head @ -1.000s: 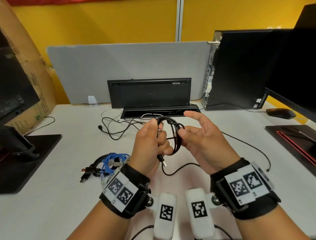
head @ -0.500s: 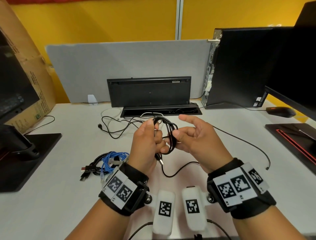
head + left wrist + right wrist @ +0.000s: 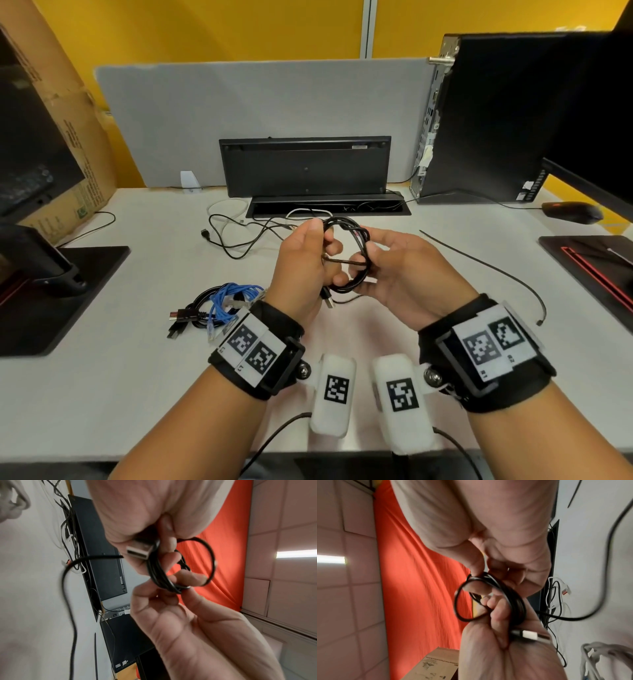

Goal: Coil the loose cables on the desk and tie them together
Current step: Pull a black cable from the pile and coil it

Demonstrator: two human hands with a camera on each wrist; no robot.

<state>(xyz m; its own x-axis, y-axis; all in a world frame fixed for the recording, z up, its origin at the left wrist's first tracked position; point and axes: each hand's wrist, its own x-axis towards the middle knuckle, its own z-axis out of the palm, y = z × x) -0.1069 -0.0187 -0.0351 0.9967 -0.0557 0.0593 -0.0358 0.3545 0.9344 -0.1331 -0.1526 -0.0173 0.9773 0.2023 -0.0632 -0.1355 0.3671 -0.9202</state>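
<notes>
Both hands work a coiled black USB cable [image 3: 356, 255] above the white desk [image 3: 102, 377]: left hand [image 3: 301, 263] grips coil w/ plug end; right hand [image 3: 400, 274] pinches the opposite side. Blue & black cable bundle [image 3: 222, 305] lies nearby, at left.

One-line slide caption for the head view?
Both hands, left hand and right hand, grip a coiled black USB cable above the white desk.

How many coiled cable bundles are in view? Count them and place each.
2. A black coil is held by both the left hand and right hand above the desk; a blue-and-black bundle lies on the desk beside the left wrist. Others may be hidden.
</notes>
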